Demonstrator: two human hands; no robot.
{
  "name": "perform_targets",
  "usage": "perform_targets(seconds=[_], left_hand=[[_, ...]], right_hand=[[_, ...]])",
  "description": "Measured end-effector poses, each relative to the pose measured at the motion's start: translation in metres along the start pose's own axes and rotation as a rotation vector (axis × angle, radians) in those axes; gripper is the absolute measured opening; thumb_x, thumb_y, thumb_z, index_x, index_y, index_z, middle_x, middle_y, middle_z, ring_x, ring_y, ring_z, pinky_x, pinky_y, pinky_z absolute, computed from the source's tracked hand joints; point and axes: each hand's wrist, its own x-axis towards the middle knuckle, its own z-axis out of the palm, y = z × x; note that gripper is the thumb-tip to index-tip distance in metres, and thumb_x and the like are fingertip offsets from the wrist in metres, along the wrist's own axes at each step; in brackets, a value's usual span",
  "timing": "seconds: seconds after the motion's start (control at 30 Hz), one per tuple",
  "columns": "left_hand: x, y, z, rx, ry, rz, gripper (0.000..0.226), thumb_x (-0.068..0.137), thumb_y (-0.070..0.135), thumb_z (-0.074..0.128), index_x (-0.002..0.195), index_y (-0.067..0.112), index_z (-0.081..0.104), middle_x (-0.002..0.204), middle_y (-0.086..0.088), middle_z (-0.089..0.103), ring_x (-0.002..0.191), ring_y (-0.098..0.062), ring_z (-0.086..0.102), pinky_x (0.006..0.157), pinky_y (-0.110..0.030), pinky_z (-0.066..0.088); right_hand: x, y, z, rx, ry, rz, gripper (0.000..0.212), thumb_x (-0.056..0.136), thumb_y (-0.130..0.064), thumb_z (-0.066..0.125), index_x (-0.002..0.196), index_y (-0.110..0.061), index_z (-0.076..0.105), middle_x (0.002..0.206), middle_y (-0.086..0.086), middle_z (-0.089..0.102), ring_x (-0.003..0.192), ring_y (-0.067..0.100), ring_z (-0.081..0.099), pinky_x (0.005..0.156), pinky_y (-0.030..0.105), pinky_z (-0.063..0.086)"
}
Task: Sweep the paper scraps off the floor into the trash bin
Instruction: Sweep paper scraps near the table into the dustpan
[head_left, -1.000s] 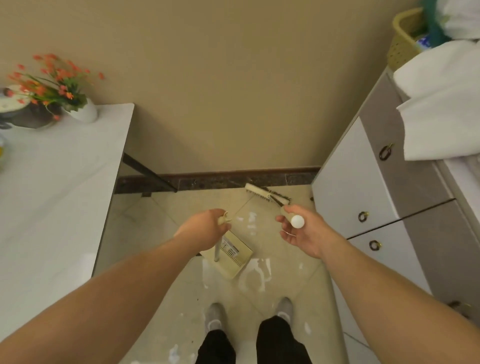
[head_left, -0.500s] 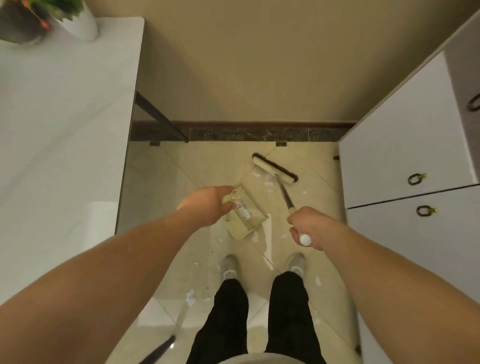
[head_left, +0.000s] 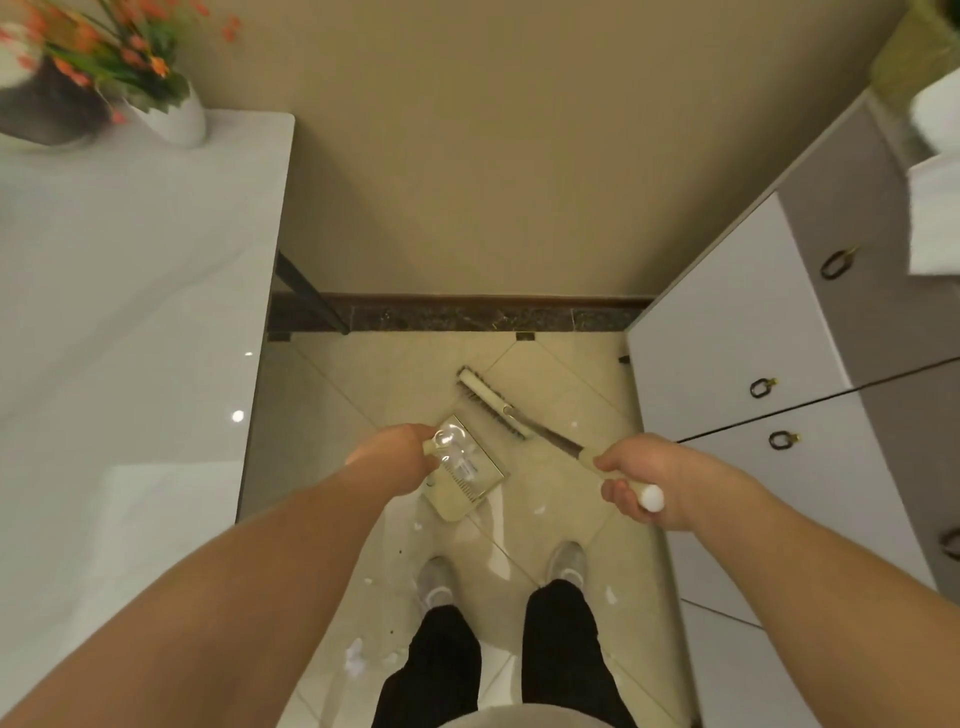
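Left hand (head_left: 397, 457) grips cream plastic dustpan (head_left: 467, 480); right hand (head_left: 641, 480) grips cream long-handled broom (head_left: 496, 402). We advise: dustpan lip flat on floor, short strokes drawing white paper scraps (head_left: 356, 657) inward.

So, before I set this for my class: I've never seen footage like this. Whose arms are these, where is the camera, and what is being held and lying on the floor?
There is no machine here. The camera is worn on a person's head and looks forward and down, so you see their own two bare arms, legs and shoes. The left hand grips the handle of a cream dustpan set on the tiled floor. The right hand grips the handle of a long broom, whose brush head rests on the floor just beyond the pan. Small white paper scraps lie on the tiles near the feet. A white table with a flower pot stands on the left, white cabinets on the right. No trash bin is clearly visible.
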Motion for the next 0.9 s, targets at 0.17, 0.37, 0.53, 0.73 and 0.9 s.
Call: perform_targets(seconds=[0.17,0.37,0.53,0.73,0.9], left_hand=[[0.003,-0.007,0.012,0.016,0.039,-0.001,0.038,0.097,0.039,0.058,0.135,0.032,0.058,0.120,-0.003,0.068,0.111,-0.027,0.063,0.080,-0.032,0.048],[0.000,0.000,0.028,0.042,0.070,0.012,0.029,0.099,0.035,0.054,0.128,0.030,0.059,0.112,-0.005,0.068,0.102,-0.029,0.063,0.075,-0.033,0.048],[-0.003,0.011,0.026,0.104,0.033,0.023,0.034,0.098,0.037,0.059,0.130,0.023,0.059,0.114,-0.006,0.068,0.105,-0.029,0.064,0.083,-0.037,0.053],[-0.016,0.050,0.016,0.120,0.068,0.056,0.027,0.100,0.035,0.057,0.122,0.019,0.060,0.109,-0.007,0.069,0.095,-0.027,0.064,0.075,-0.033,0.050],[-0.041,0.078,0.020,0.150,0.116,0.095,0.026,0.100,0.040,0.054,0.120,0.025,0.061,0.104,-0.003,0.068,0.092,-0.026,0.064,0.072,-0.033,0.053]], right_hand=[[0.022,0.015,0.024,0.006,0.129,-0.072,0.006,0.100,-0.017,0.054,0.102,-0.012,0.056,0.100,0.012,0.059,0.054,0.013,0.051,0.037,0.017,0.045],[0.052,0.042,0.071,0.156,0.093,0.064,0.010,0.099,-0.013,0.052,0.102,-0.010,0.061,0.086,0.007,0.054,0.060,0.015,0.052,0.038,0.017,0.045],[0.023,0.075,0.050,0.079,-0.037,0.029,0.009,0.097,-0.014,0.058,0.105,-0.009,0.057,0.088,0.012,0.060,0.047,0.010,0.052,0.042,0.017,0.046],[-0.013,0.100,-0.027,0.130,-0.060,-0.001,0.026,0.096,-0.020,0.064,0.114,-0.006,0.053,0.068,0.010,0.060,0.037,0.009,0.043,0.035,0.016,0.041],[0.016,0.102,-0.056,0.069,0.091,-0.126,0.013,0.097,-0.018,0.059,0.106,-0.009,0.055,0.083,0.012,0.060,0.043,0.013,0.052,0.037,0.017,0.042]])
